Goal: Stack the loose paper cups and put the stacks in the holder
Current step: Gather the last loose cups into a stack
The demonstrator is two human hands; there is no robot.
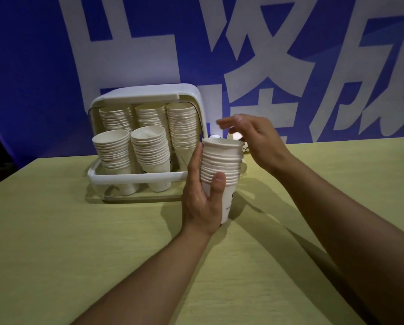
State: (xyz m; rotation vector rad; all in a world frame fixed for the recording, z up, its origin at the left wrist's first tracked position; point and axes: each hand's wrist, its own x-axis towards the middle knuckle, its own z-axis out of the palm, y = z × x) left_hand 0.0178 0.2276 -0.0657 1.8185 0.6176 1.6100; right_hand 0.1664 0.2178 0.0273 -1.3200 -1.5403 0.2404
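My left hand (pixel 204 195) grips a tall stack of white paper cups (pixel 222 163) upright, just right of the holder. Thumb and fingers wrap the lower part of the stack. My right hand (pixel 254 137) hovers just above and behind the stack's rim, fingers spread and relaxed, holding nothing. The white holder (pixel 135 178) stands on the table with its lid raised; several cup stacks (pixel 149 148) fill it in two rows. A loose cup or two (pixel 244 150) lie partly hidden behind the held stack and my right hand.
The yellow-green table (pixel 79 242) stretches toward me with its left edge at the far left. A blue wall with large white characters (pixel 243 55) rises right behind the holder.
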